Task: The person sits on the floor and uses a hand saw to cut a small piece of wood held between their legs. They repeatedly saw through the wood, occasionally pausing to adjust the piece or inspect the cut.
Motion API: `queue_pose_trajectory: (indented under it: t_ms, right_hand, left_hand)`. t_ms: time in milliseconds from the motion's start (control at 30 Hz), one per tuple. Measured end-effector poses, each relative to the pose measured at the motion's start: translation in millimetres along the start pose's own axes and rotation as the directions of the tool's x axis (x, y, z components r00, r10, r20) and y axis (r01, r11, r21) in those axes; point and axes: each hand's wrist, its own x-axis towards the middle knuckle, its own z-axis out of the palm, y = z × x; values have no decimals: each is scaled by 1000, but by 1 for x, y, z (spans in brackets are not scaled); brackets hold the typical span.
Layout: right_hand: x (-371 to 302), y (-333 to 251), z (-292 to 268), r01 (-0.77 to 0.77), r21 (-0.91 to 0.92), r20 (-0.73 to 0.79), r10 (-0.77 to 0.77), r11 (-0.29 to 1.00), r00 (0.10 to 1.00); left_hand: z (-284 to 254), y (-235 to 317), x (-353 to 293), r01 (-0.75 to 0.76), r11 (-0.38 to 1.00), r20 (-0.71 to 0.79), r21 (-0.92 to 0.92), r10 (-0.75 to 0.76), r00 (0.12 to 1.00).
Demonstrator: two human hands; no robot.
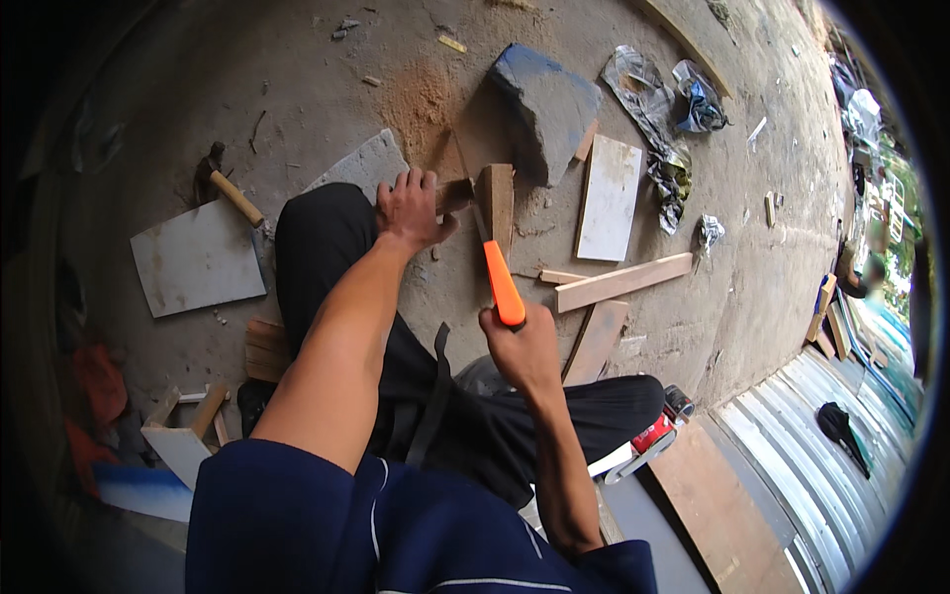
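Note:
My right hand (526, 346) is wrapped round the orange handle of a handsaw (503, 285). Its thin blade points away from me and runs between a short brown wood piece (453, 196) on the left and a wooden block (497, 203) on the right. Whether these two are still joined cannot be made out. The fingers of my left hand (411, 210) are curled over the left wood piece and press it near my raised knee. Reddish sawdust (421, 99) lies on the ground beyond the blade.
A grey stone block (554, 114) stands just past the wood. To the right lie a white board (609, 198), wood strips (623, 282) and crumpled plastic (643, 89). On the left, a hammer (237, 196) rests by a white panel (198, 259). A red power tool (653, 434) sits beside my right knee.

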Motion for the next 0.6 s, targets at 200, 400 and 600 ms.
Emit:
queue_pose_trajectory:
  t_ms: [200, 400, 600]
  right_hand:
    - [-90, 14, -31, 68, 94, -36, -64, 993, 997]
    - [0, 0, 6, 69, 42, -60, -66, 997, 996]
    - [-104, 32, -33, 41, 157, -12, -40, 987, 999]
  left_hand:
    - [-4, 6, 1, 34, 999, 14, -7, -34, 999]
    - [3, -1, -2, -11, 1000, -74, -16, 10, 997]
    - [-1, 6, -2, 26, 1000, 15, -2, -25, 1000]
